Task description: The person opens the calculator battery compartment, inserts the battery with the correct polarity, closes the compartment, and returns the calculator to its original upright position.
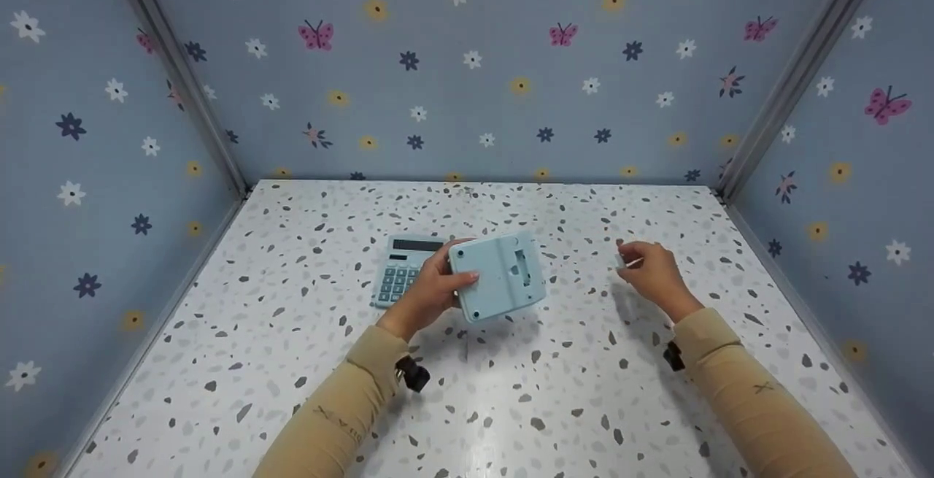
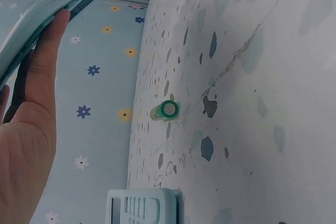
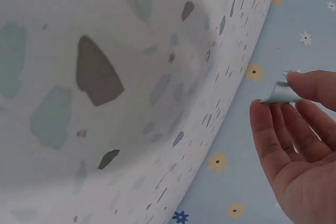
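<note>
My left hand (image 1: 430, 290) grips a light blue calculator (image 1: 490, 284) above the table, its back turned up and the battery compartment (image 1: 522, 268) uncovered. Off to the right, my right hand (image 1: 653, 275) pinches a small, curved, light blue battery cover (image 3: 283, 94) between thumb and fingers. A second light blue calculator (image 1: 398, 282) lies face up on the table, just left of the held one and partly behind my left hand. On the tabletop in the left wrist view is a small green battery (image 2: 165, 110); the head view does not show it.
The white speckled table (image 1: 467, 398) is enclosed by blue flowered panels (image 1: 467, 84) at the back and both sides. Grey metal posts (image 1: 795, 76) stand in the back corners. Small black wrist cameras (image 1: 414, 374) sit under the sleeves.
</note>
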The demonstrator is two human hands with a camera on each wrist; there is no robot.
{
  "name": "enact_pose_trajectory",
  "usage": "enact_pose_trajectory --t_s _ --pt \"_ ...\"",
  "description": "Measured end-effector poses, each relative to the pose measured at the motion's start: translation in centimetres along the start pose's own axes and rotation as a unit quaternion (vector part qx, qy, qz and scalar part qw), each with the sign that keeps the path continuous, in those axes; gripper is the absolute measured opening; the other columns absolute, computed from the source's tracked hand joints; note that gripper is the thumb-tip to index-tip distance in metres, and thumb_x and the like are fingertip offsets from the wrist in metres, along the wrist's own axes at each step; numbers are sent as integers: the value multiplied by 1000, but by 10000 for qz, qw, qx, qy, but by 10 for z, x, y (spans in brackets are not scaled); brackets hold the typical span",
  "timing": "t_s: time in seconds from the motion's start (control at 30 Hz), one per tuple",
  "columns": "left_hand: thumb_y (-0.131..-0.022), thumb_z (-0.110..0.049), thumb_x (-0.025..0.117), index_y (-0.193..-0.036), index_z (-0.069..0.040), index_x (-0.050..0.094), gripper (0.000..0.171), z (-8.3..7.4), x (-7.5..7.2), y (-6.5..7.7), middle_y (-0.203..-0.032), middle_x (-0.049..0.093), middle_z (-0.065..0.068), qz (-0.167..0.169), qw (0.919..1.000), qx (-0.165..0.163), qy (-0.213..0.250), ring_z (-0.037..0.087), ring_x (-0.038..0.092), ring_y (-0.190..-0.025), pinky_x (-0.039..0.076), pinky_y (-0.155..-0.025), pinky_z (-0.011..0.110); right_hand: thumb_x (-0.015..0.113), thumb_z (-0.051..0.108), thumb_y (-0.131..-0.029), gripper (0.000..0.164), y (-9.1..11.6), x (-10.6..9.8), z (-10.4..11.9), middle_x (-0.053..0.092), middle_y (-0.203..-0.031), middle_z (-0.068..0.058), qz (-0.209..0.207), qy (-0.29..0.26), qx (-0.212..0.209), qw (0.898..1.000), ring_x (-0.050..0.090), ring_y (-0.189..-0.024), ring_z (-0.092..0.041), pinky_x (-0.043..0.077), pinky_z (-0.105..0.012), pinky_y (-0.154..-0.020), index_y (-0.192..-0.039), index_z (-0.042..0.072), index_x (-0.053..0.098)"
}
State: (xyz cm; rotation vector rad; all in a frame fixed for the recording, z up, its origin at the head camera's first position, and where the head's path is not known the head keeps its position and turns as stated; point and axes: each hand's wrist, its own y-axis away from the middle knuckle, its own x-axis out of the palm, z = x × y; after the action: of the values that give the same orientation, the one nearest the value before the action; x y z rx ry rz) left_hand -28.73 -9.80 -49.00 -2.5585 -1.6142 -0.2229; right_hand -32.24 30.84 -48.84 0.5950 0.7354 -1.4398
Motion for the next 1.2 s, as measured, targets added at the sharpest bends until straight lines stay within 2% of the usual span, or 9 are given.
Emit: enact_pose_trajectory --t_s 0.23,0.47,0.67,0.87,1.1,1.2 --pt "-105 -7 65 -167 -15 37 69 -1 -5 3 -154 56 18 -112 9999 -58 92 28 67 -124 64 -97 54 70 1 -98 46 -1 -2 -13 68 -134 -33 518 229 336 9978 67 -124 -47 57 -59 -105 -142 -12 62" --pt "-105 -9 66 -167 -17 37 69 0 -8 5 -158 53 16 -160 9996 -166 156 29 65 -128 62 -99 51 68 2 -97 44 0 2 -20 67 -135 -30 1009 465 923 9895 67 -120 -40 56 -57 -105 -139 -9 65" --pt "-105 -9 66 -167 -16 36 70 0 -11 8 -156 55 16 -198 9997 -81 96 29 66 -127 63 -99 52 70 2 -97 37 1 2 -20 71 -128 -28 1018 568 908 9890 69 -113 -37 58 -53 -99 -133 -9 69" --pt "-105 -9 65 -169 -15 32 72 0 -13 9 -157 53 17 -200 9997 -65 95 30 65 -130 62 -100 54 69 1 -96 37 -1 2 -20 72 -126 -29 1067 641 897 9882 69 -113 -38 59 -53 -101 -131 -11 71" --pt "-105 -11 67 -171 -12 29 75 1 -16 10 -163 49 19 -335 9993 -114 -70 36 60 -137 58 -107 59 67 2 -96 38 0 4 -20 71 -125 -30 1106 666 832 9881 68 -102 -31 60 -42 -86 -131 -13 70" --pt "-105 -10 66 -170 -13 31 74 0 -17 11 -163 48 19 -353 9993 -105 -63 38 58 -140 55 -110 62 67 2 -97 38 0 4 -21 71 -126 -31 1114 596 865 9882 69 -102 -31 60 -42 -86 -132 -13 69"
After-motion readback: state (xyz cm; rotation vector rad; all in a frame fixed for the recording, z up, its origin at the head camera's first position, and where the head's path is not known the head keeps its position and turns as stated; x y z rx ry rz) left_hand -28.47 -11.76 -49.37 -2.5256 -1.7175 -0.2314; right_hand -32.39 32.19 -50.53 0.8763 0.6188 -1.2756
